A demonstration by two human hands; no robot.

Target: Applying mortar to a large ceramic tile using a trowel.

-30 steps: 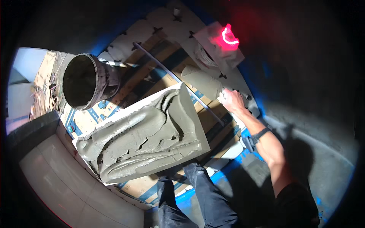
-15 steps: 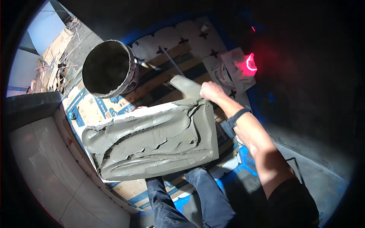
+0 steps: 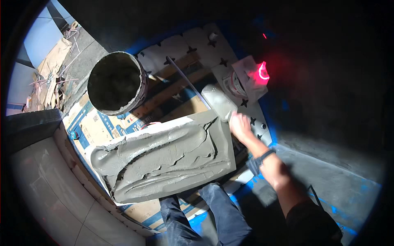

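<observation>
My right hand (image 3: 241, 125) is closed round the near end of a trowel, whose pale flat blade (image 3: 218, 101) lies just beyond the tile's far right corner, apart from the mortar. In front of my legs is a large rectangular tile (image 3: 178, 121), its upper face covered with thick grey mortar (image 3: 164, 158) in ridges and folds. What look like the fingertips of my left hand (image 3: 152, 124) show at the tile's far edge, curled against it; the tile hides the remainder of that hand and its arm.
A mortar-smeared bucket (image 3: 141, 88) stands beyond the tile. A long thin rod (image 3: 186, 80) lies on printed cardboard (image 3: 98, 119). At right, a white tub (image 3: 233, 84) sits beneath a board near a glowing red light (image 3: 263, 74). Scraps (image 3: 51, 76) litter the far left; a low wall (image 3: 49, 164) borders the left.
My right hand and the trowel have moved right and nearer to me, off the tile's far right corner. The mortar looks much the same. The view has shifted slightly.
</observation>
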